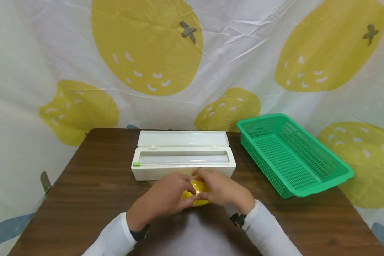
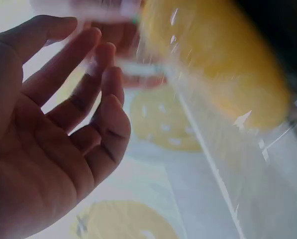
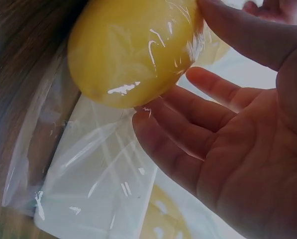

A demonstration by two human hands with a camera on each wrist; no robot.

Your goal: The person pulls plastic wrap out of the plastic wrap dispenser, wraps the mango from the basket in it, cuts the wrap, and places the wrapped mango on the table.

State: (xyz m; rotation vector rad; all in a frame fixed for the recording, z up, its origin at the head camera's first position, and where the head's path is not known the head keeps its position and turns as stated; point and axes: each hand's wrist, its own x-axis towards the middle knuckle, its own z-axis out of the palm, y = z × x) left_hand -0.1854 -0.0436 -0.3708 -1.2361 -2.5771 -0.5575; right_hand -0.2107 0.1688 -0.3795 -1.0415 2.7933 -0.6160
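A smooth yellow oval piece, looking like a fruit (image 1: 198, 202), lies between both hands at the table's middle, with shiny clear plastic film (image 3: 26, 144) over and around it. My left hand (image 1: 166, 193) is at its left; in the left wrist view, this hand's loosely bent fingers (image 2: 83, 94) hold nothing and stand apart from the yellow piece. From the right side, my right hand (image 1: 222, 188) reaches to it, the thumb at its upper edge and lightly bent fingertips (image 3: 143, 124) touching the film along its side. The underside of the piece is hidden.
Right behind the hands stands a white film dispenser box (image 1: 182, 173), its lid (image 1: 184, 138) raised, a film roll (image 1: 184, 159) inside and a green slider (image 1: 136, 164) at left. A green perforated basket (image 1: 288, 156) is at the right. A fruit-print curtain (image 1: 230, 67) hangs behind the brown table (image 1: 92, 192).
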